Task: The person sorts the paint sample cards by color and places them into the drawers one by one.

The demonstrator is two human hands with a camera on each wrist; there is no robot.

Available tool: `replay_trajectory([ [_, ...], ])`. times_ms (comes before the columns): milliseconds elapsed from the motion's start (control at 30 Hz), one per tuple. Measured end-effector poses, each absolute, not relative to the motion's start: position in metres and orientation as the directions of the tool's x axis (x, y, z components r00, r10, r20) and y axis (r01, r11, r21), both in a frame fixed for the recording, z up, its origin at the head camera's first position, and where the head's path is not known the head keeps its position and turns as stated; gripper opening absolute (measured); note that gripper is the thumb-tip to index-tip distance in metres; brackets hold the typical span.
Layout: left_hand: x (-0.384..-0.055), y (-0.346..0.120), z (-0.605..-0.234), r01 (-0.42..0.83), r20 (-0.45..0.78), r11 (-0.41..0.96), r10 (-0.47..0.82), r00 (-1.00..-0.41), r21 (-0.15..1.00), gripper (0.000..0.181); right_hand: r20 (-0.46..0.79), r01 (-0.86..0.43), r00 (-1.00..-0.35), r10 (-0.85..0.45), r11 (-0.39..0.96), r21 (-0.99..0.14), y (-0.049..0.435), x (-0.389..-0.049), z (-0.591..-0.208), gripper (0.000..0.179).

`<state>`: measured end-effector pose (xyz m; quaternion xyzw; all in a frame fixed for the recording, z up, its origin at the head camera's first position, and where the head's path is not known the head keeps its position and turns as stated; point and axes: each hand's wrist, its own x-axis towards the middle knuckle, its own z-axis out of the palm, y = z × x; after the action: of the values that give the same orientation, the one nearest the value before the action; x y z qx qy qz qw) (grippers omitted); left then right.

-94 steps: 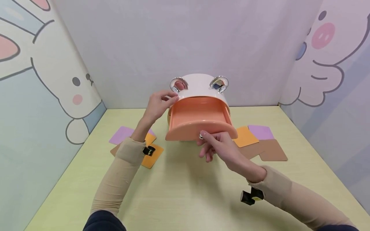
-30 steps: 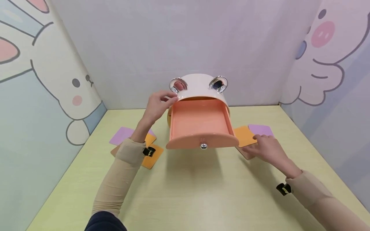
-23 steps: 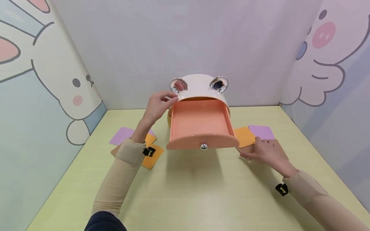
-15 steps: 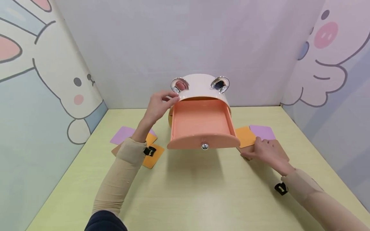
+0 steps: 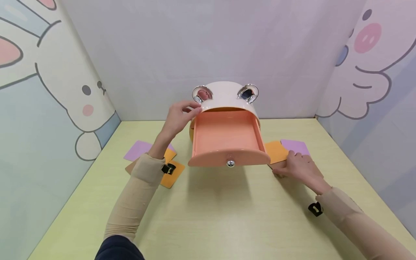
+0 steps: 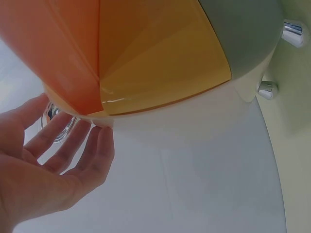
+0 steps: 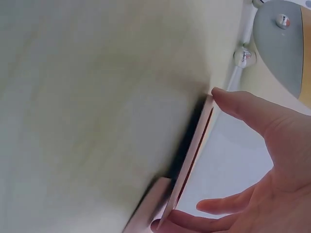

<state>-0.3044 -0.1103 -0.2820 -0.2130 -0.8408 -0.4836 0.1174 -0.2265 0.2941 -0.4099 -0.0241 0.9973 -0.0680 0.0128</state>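
R hand [image 5: 295, 168]'s gone from knob [image 5: 230, 163] to brown card [image 5: 279, 165], pinching its edges; can't tell if lifted. L hand [image 5: 178, 117] still has relaxed fingertips on box [image 5: 225, 94]. Drawer [image 5: 211, 159]'s further out, so inside's reachable. Orange card [image 5: 275, 151] beside R hand.

I see left hand [image 5: 177, 117] touching left side of white rounded cabinet [image 5: 224, 94]. Peach drawer [image 5: 225, 131] juts toward near side, silver knob [image 5: 230, 163] in front. At right, my right hand [image 5: 298, 168] grips brown card [image 5: 280, 165], orange card [image 5: 275, 151] overlapping it. More cards [image 5: 138, 150] lie left.
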Motion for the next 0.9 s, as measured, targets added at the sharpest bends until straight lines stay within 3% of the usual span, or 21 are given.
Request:
replay_trajectory([
  [167,-0.303,-0.110,-0.281,0.474,0.407,0.445,0.243,-0.881,0.760,0.030,-0.082,0.027,-0.997,0.008,0.972,-0.235,0.296,-0.233,-0.401,0.079],
  [267,-0.304,-0.110,-0.281,0.475,0.408,0.443,0.244,-0.880,0.760,0.030,-0.112,0.034,-0.994,0.005,0.966,-0.254,0.299,-0.236,-0.391,0.073],
  [400,-0.304,-0.110,-0.282,0.476,0.410,0.439,0.243,-0.879,0.762,0.029,-0.165,0.040,-0.986,-0.003,0.967,-0.252,0.304,-0.238,-0.374,0.064],
  [700,-0.304,-0.110,-0.282,0.480,0.412,0.431,0.248,-0.877,0.764,0.029,-0.232,0.000,-0.971,-0.054,0.974,-0.227,0.319,-0.232,-0.338,0.063],
  [900,-0.304,-0.111,-0.281,0.482,0.413,0.431,0.248,-0.876,0.763,0.029,-0.204,-0.063,-0.973,-0.108,0.975,-0.215,0.323,-0.226,-0.320,0.075],
])
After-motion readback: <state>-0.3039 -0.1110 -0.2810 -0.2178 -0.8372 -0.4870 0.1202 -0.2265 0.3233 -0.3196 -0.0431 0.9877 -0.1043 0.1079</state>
